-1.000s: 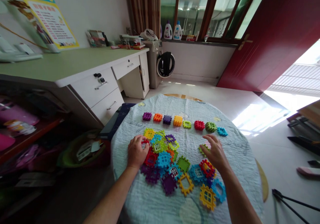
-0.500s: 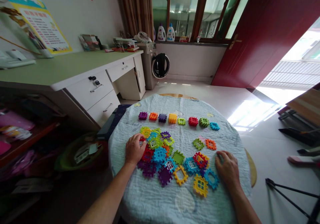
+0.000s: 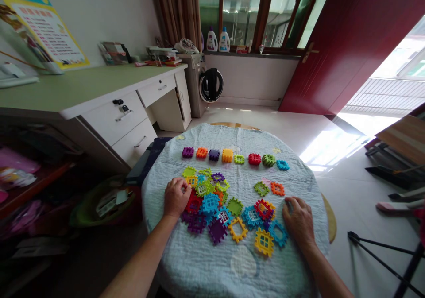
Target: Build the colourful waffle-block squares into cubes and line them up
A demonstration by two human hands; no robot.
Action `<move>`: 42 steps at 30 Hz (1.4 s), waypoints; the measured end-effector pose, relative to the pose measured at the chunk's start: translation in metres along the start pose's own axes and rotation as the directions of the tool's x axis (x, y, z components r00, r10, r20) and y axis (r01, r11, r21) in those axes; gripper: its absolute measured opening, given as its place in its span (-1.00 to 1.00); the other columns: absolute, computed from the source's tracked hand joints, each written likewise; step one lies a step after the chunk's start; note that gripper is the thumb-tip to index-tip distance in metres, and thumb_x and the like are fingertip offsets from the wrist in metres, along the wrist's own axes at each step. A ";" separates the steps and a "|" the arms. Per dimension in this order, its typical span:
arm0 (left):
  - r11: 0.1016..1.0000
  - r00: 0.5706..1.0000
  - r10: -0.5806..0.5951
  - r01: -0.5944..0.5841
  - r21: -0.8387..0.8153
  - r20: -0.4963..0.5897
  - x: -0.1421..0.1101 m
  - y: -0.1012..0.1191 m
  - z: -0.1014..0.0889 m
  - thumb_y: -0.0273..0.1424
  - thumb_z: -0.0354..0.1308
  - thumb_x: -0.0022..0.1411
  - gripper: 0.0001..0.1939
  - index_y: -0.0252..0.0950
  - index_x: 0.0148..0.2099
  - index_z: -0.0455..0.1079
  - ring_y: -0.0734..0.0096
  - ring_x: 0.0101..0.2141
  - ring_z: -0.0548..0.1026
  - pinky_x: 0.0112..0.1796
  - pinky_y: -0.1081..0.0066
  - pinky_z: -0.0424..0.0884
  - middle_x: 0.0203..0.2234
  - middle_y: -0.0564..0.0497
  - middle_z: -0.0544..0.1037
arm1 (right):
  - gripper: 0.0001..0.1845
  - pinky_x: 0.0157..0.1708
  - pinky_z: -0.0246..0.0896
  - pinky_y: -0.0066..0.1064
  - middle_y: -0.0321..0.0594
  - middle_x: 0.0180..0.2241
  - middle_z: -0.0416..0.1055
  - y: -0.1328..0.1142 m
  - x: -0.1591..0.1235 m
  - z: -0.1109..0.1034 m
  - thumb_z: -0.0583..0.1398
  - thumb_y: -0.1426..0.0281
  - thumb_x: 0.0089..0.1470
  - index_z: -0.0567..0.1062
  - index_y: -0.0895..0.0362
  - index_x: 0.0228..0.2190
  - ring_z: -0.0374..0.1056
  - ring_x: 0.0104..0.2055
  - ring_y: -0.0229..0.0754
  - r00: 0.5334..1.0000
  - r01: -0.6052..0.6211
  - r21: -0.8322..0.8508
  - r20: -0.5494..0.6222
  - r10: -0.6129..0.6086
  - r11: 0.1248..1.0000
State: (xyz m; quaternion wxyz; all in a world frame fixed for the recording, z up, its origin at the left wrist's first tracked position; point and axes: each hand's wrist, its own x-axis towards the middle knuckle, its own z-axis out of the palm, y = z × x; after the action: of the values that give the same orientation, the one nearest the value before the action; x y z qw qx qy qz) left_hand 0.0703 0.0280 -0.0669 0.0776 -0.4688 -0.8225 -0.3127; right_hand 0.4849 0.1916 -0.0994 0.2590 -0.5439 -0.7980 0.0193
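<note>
and here the left hand [image 3: 177,197] sits at the left edge of the jumbled pile of square, notched plastic pieces [image 3: 210,203], fingers curled down by the red piece [image 3: 193,203]; whether they pinch anything, i can't tell. over on the other side, the right hand [image 3: 299,220] rests on the pale blue crinkled cloth [image 3: 244,262], thumb and forefinger a little apart with no piece seen between them, just beside the light blue open square frame [image 3: 278,233]. ahead of that hand lie the green notched frame [image 3: 261,188] and the orange notched frame [image 3: 277,188], side by side. nearer the person, there's the yellow window-patterned square [image 3: 264,242]. and across the far part of the cloth runs a row of small coloured plastic pieces and stacks [image 3: 227,155], purple at the left end, light blue at the right.
</note>
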 end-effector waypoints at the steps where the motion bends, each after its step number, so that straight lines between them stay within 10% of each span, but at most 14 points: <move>1: 1.000 1.000 -0.003 0.003 -0.004 -0.005 0.000 0.000 0.000 -0.34 0.04 0.15 -0.87 -0.21 -0.44 0.26 0.19 -0.25 0.41 -0.12 0.19 0.34 -0.37 -0.07 0.44 | -0.70 -0.02 0.13 -0.15 -0.06 -0.18 0.42 0.000 0.000 0.000 0.06 0.30 0.03 0.48 0.12 -0.23 0.28 -0.12 0.01 1.000 -0.004 0.003 0.002 0.004 1.000; 8: 0.999 1.000 0.010 -0.011 -0.030 -0.027 0.001 0.000 0.002 -0.36 0.07 0.14 -0.74 -0.27 -0.11 0.34 0.12 -0.05 0.40 0.00 0.15 0.32 -0.11 -0.16 0.47 | -0.71 0.07 0.06 -0.09 -0.02 -0.11 0.40 -0.062 0.029 -0.010 0.06 0.36 0.04 0.49 0.14 -0.22 0.25 0.00 0.02 0.990 0.092 0.152 -0.119 -0.074 0.984; 17: 1.000 1.000 -0.006 0.006 -0.011 0.006 0.000 0.003 0.000 -0.36 0.07 0.14 -0.90 -0.24 -0.29 0.37 0.15 -0.08 0.43 -0.01 0.16 0.34 -0.19 -0.11 0.49 | -0.52 0.08 0.07 -0.23 -0.16 0.10 0.32 -0.216 0.070 0.033 0.10 0.54 0.02 0.47 0.01 -0.02 0.18 0.10 -0.03 0.848 0.248 0.303 0.392 -0.357 0.920; 30: 0.999 0.999 -0.039 0.038 -0.038 -0.011 0.001 0.003 0.000 -0.36 0.06 0.15 -0.92 -0.22 -0.35 0.34 0.17 -0.14 0.44 -0.04 0.18 0.34 -0.24 -0.09 0.48 | -0.69 -0.35 0.24 -0.34 -0.23 -0.48 0.48 -0.171 0.077 0.034 0.03 0.27 0.10 0.50 0.12 -0.28 0.38 -0.43 -0.13 0.894 -0.251 0.509 0.449 -0.004 0.823; 37: 0.999 0.999 -0.041 0.041 -0.034 -0.004 0.000 0.002 0.000 -0.37 0.07 0.14 -0.93 -0.23 -0.34 0.34 0.17 -0.13 0.44 -0.05 0.19 0.35 -0.24 -0.09 0.48 | -0.68 -0.02 0.12 -0.14 -0.02 -0.06 0.39 -0.184 0.066 0.019 0.13 0.37 0.02 0.53 0.11 -0.16 0.26 -0.03 0.05 0.978 0.041 0.192 0.193 -0.078 0.981; 42: 0.999 0.999 -0.046 0.046 -0.018 0.010 0.001 0.001 0.000 -0.36 0.06 0.14 -0.92 -0.24 -0.34 0.35 0.17 -0.14 0.44 -0.07 0.19 0.35 -0.24 -0.10 0.48 | -0.63 -0.01 0.09 -0.23 -0.12 -0.06 0.41 -0.248 0.054 0.018 0.20 0.28 0.04 0.48 0.05 -0.08 0.24 -0.03 -0.01 0.787 0.265 0.420 0.426 -0.446 0.868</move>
State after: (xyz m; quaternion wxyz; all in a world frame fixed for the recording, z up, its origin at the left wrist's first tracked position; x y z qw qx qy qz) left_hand 0.0707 0.0294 -0.0659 0.0622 -0.4519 -0.8305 -0.3196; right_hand 0.2493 0.1421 -0.0161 0.1269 -0.3033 -0.9110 0.2491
